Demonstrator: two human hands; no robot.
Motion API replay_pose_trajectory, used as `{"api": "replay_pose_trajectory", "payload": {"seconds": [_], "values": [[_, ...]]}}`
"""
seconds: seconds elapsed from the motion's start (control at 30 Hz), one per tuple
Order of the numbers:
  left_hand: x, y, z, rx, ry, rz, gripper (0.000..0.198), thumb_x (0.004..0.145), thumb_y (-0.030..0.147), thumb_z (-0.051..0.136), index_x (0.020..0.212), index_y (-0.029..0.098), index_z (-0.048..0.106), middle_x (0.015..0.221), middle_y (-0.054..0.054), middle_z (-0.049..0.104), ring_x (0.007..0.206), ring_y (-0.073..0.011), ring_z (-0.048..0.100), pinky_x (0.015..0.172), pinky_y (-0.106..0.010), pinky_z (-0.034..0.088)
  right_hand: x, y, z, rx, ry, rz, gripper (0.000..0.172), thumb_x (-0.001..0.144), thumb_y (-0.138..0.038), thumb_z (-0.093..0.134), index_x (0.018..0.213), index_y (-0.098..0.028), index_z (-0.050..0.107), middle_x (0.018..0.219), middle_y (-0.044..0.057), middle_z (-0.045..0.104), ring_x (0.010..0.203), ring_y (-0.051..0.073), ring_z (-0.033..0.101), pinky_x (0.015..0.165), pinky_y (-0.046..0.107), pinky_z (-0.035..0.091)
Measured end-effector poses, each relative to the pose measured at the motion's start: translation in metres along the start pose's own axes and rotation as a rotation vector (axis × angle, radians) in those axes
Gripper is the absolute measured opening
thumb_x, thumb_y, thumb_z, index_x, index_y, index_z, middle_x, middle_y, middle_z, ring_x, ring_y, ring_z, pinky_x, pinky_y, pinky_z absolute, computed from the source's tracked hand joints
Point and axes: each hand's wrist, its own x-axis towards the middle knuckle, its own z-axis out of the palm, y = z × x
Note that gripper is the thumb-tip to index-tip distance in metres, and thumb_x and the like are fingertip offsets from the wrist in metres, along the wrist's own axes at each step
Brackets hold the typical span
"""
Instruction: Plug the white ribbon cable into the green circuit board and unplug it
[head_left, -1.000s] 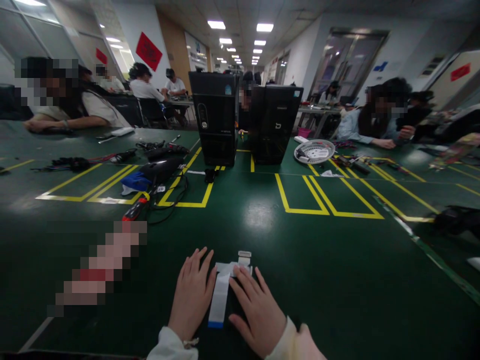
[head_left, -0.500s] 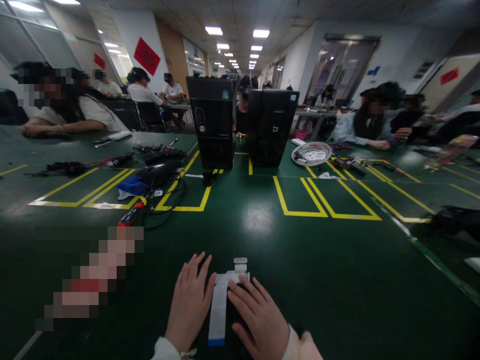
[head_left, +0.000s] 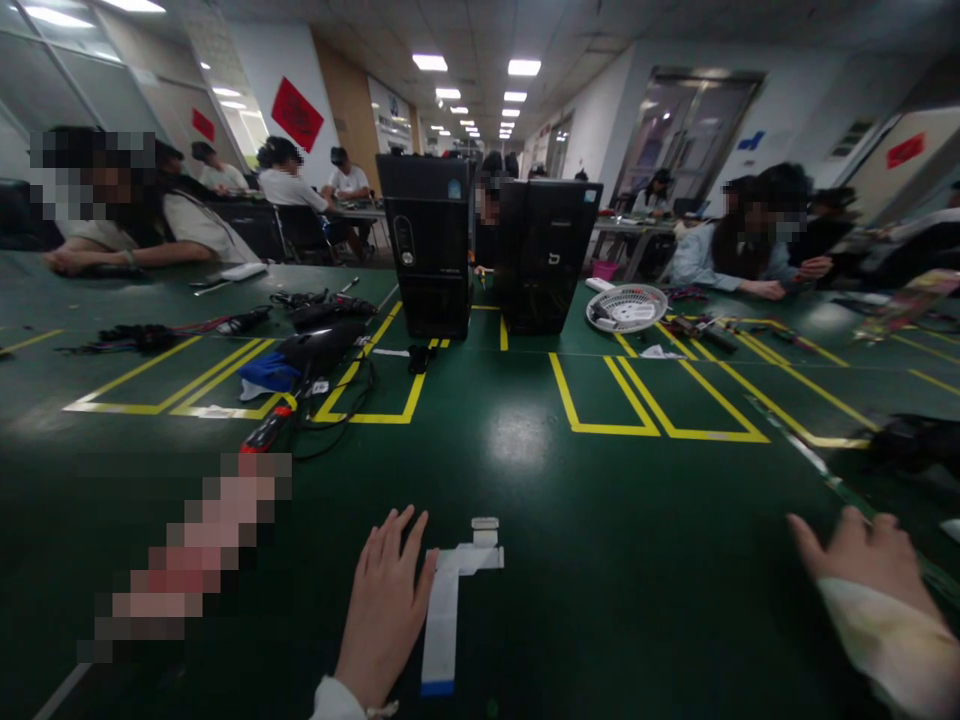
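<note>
A flat white ribbon cable point(head_left: 444, 610) with a blue end lies on the green table point(head_left: 600, 560) close in front of me, bent to the right at its far end. My left hand point(head_left: 384, 610) rests flat beside it on the left, fingers spread, its edge touching the cable. My right hand point(head_left: 862, 550) is far off to the right, low over the table, seen from the back with fingers loosely extended and nothing visible in it.
Two black computer towers point(head_left: 431, 245) stand upright mid-table. A white fan grille point(head_left: 628, 306) lies to their right. Cables, a blue cloth and a red-handled screwdriver point(head_left: 264, 432) lie at left. Yellow tape outlines mark the table. Several people sit around it.
My right hand left the cable and swung far to the right. The left hand stays flat beside the cable, which lies uncovered.
</note>
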Motion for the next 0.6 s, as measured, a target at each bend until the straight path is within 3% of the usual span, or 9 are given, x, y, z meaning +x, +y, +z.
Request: {"api": "replay_pose_trajectory", "payload": {"seconds": [0.1,0.2,0.33,0.6], "values": [[0.001,-0.001,0.001,0.001,-0.009,0.001,0.053,0.093,0.047,0.033,0.135,0.019,0.048,0.141,-0.013,0.046,0.133,-0.0310,0.037,0.103,-0.054,0.038,0.027,0.027,-0.004,-0.021,-0.058,0.108,0.088,0.089,-0.058,0.007,0.127,0.012,0.046,0.131,0.035,0.038,0.128,0.044,0.032,0.094,0.053,0.032],[0.001,0.001,-0.001,0.000,-0.013,-0.004,0.052,0.093,0.047,0.033,0.135,0.019,0.047,0.142,-0.012,0.046,0.134,-0.0299,0.037,0.104,-0.053,0.037,0.035,0.024,0.001,0.040,-0.089,0.115,0.084,0.090,-0.057,0.008,0.130,0.006,0.047,0.137,0.030,0.036,0.133,0.040,0.026,0.096,0.052,0.029],[0.001,0.003,-0.003,-0.001,-0.020,-0.013,0.052,0.093,0.047,0.033,0.135,0.020,0.047,0.142,-0.011,0.046,0.134,-0.0291,0.036,0.105,-0.052,0.036,0.036,0.020,0.021,0.161,-0.108,0.175,0.085,0.090,-0.058,0.013,0.129,0.009,0.046,0.136,0.039,0.030,0.136,0.037,0.022,0.100,0.048,0.026],[0.001,-0.001,0.001,0.008,-0.047,-0.007,0.054,0.093,0.048,0.032,0.137,0.018,0.045,0.144,-0.012,0.043,0.135,-0.0308,0.035,0.104,-0.054,0.037,0.048,0.047,0.045,0.099,-0.212,0.081,0.086,0.089,-0.061,0.019,0.127,0.010,0.049,0.128,0.034,0.045,0.122,0.037,0.045,0.093,0.044,0.036]]}}
